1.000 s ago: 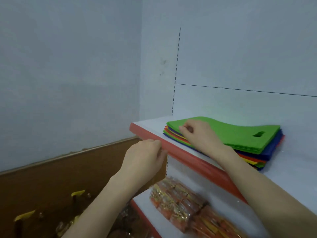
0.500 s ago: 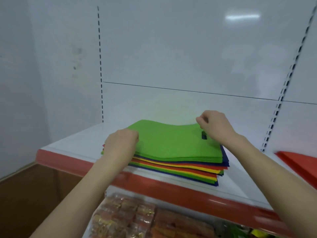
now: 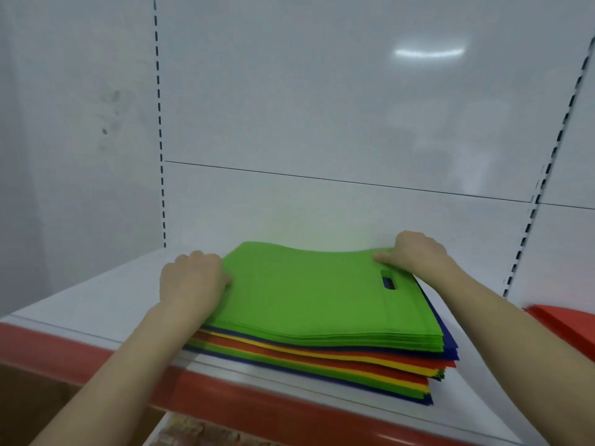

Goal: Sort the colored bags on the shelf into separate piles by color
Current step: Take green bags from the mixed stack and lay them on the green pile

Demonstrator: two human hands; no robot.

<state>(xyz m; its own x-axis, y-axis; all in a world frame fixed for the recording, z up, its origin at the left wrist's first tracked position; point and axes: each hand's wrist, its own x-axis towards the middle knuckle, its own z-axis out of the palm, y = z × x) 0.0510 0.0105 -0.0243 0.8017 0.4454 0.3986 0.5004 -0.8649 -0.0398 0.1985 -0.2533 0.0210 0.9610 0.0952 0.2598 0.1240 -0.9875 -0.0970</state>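
while the stack of colored bags [image 3: 322,358] lies on the white shelf [image 3: 96,304] near its red front edge, the left grip [image 3: 193,281] curls round the left side of the green top layer [image 3: 306,291] and the right grip [image 3: 415,255] pinches its far right corner, thumb on top.

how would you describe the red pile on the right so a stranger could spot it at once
Start at the white shelf with the red front edge. To the right of the many-coloured stack in its middle, and apart from it, lies the red pile. It alone is a single colour, and the picture's right edge cuts it off.
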